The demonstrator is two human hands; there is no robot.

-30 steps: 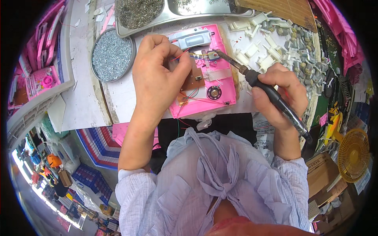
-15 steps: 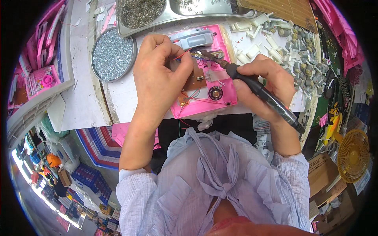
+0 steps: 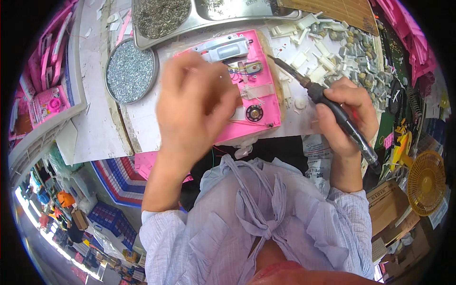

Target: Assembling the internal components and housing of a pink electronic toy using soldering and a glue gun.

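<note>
My right hand [image 3: 349, 114] is closed around the black handle of a soldering iron [image 3: 339, 109]. The iron's dark tip points up and left, apart from the work and above the white table. My left hand [image 3: 192, 102] is smeared by motion over the left part of an open pink plastic housing [image 3: 268, 90]. Its fingers are too blurred to show what they hold. In the housing are a grey-blue plastic case [image 3: 228, 50], a small motor-like part [image 3: 253, 68] with wires, and a round black speaker [image 3: 254, 113]. My left hand hides most of the brown circuit board.
A round dish of small silvery screws [image 3: 130, 71] stands left of the housing. Behind it lies a metal tray [image 3: 209, 23] of small metal parts. White plastic pieces and grey motor-like parts [image 3: 354, 57] are heaped at right. A yellow fan [image 3: 426, 183] stands at far right.
My right hand has drawn the soldering iron away from the housing to the right. My left hand has shifted slightly left and blurred. The housing appears slightly further left in the picture.
</note>
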